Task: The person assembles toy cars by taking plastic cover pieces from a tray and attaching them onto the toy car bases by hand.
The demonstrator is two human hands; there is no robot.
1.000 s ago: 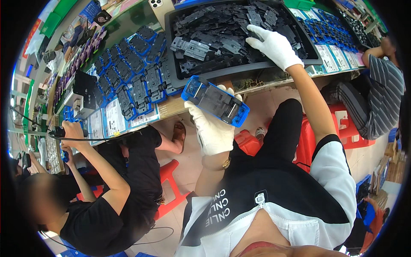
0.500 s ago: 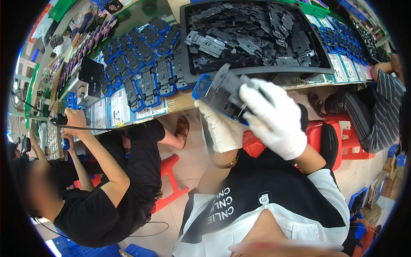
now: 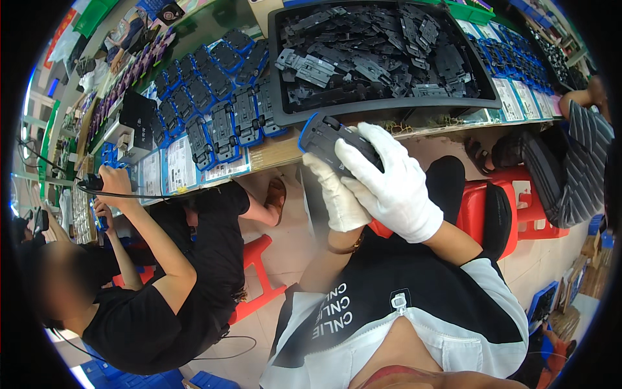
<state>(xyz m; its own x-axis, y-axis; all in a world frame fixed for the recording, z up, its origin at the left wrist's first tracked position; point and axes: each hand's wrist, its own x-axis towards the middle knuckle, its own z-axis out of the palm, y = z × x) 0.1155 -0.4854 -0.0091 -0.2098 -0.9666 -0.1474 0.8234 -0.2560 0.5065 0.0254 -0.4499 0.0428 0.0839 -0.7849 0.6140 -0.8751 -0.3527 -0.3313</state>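
Note:
Between my gloved hands is a toy car (image 3: 324,141) with a blue body, turned underside up, its black chassis plate lying in the body. My left hand (image 3: 335,194), in a white glove, is closed round the car from below and the left side. Over the chassis lies my right hand (image 3: 396,191), also gloved in white, its fingers closed on the plate and hiding the car's far right end. Just beyond my hands stands a large black tray (image 3: 382,111) heaped with loose black chassis plates (image 3: 308,67).
Left of the tray, blue toy cars (image 3: 222,131) lie underside up in rows on the bench. A co-worker (image 3: 149,285) sits at the left, holding a corded tool (image 3: 92,182). Red stools (image 3: 483,211) stand beside me; another person sits at the far right.
The chassis plate, earlier tilted above the blue body in my right hand, now lies in it. My right hand has come down and left, and both hands now close round the car.

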